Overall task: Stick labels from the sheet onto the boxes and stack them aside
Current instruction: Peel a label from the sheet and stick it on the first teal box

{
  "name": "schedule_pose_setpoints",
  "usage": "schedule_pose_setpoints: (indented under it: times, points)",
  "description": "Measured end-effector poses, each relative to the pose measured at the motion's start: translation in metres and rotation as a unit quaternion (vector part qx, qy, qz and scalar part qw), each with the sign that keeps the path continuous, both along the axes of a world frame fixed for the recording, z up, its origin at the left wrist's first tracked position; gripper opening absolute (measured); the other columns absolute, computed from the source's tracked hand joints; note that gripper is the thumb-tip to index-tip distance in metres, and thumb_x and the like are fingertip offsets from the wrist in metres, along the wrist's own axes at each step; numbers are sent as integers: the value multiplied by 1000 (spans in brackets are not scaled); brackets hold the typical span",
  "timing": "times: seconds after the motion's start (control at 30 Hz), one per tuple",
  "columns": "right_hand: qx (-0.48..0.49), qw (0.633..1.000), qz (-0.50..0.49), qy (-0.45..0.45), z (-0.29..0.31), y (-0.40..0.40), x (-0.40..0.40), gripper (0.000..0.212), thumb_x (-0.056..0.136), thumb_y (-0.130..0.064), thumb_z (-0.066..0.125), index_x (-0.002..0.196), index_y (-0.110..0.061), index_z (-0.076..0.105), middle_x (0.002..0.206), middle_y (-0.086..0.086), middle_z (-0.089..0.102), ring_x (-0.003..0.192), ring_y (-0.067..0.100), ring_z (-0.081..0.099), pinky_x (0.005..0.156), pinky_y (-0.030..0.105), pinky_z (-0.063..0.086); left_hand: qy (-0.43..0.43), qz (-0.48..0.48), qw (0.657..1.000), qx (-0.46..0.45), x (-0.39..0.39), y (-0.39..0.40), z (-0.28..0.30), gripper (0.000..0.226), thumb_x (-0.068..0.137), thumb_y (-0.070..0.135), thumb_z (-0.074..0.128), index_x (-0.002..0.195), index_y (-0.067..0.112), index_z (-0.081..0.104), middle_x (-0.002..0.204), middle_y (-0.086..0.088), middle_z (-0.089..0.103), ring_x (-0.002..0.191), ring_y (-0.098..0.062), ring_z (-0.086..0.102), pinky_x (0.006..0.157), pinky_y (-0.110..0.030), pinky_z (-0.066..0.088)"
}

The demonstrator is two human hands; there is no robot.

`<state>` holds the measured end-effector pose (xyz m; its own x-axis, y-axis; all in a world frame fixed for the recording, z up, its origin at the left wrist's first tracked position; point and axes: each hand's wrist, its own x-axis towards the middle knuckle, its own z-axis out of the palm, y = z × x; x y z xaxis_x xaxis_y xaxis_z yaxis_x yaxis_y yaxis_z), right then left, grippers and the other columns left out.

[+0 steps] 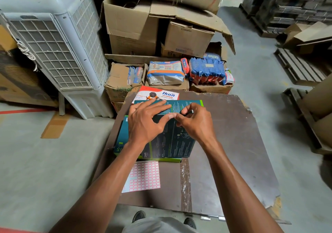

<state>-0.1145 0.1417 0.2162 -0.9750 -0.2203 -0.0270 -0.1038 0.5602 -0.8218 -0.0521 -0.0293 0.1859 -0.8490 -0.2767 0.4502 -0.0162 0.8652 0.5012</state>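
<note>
A dark teal box (172, 143) with green edges lies flat on the brown board (233, 143), resting on another teal box (120, 143) that sticks out to its left. My left hand (145, 121) presses flat on the top box, fingers spread. My right hand (194, 123) pinches something small at the box's upper middle, thumb and fingertips together against my left thumb; what it pinches is hidden. The label sheet (145, 176), white with red-bordered stickers, lies on the board just below the boxes, partly under my left forearm.
A white and orange "Ikon" box (158, 94) lies at the board's far edge. Behind stand cardboard cartons (133, 28) and packs of goods (165, 71). A white air cooler (59, 44) is at the left. Pallets (298, 67) lie at the right on the grey floor.
</note>
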Motion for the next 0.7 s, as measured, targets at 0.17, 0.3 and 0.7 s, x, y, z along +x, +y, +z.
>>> schedule_pose_setpoints:
  times: [0.17,0.3,0.7]
  points:
    - [-17,998,32,52,-5,8,0,14,93,-37,70,93,-37,56,79,-11,73,73,12,73,65,48,62,-2,15,1000,22,-5,1,3,32,86,62,67,113,47,73,127,23,68,132,-3,52,108,-38,33]
    - [24,965,87,246,-1,13,7,12,93,-35,71,105,-34,73,80,-9,72,68,6,65,61,37,59,-8,8,1000,22,-6,-1,3,29,89,56,62,115,48,72,129,24,66,134,-2,50,109,-43,33]
    - [162,921,105,338,-13,5,-5,25,90,-54,66,107,-39,76,86,-7,64,82,16,50,71,38,34,-11,-13,1000,11,-3,-6,5,33,93,40,53,121,48,70,132,24,64,134,-2,51,107,-41,36]
